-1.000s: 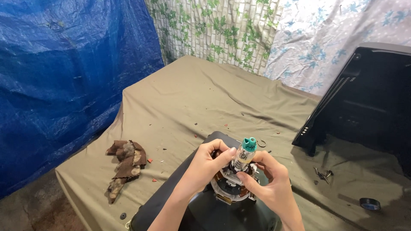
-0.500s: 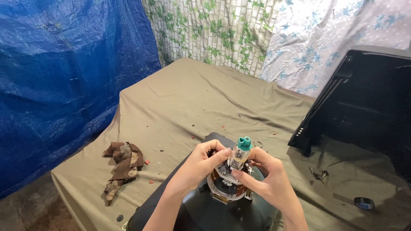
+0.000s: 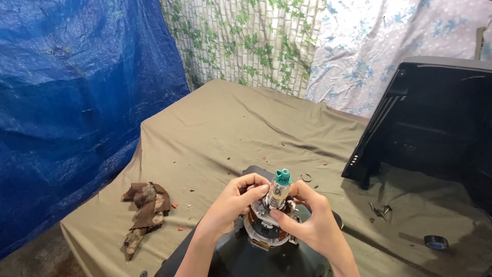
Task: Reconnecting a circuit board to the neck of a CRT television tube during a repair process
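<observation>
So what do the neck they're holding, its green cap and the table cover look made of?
Neck: likely glass, pale and shiny. Green cap: looks like matte plastic, moulded shape. Table cover: woven cloth, dull olive, creased and draped over the edge.

A makeshift repair workshop: blue tarpaulin (image 3: 77,102), cloth-covered table (image 3: 215,133), gutted television casing (image 3: 435,123), loose screws (image 3: 378,209).

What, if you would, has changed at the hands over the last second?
Very little: both hands, left hand and right hand, keep hold of the teal-capped glass neck above the copper coil assembly. Only the camera view shifted slightly. The brown rag stayed put.
</observation>
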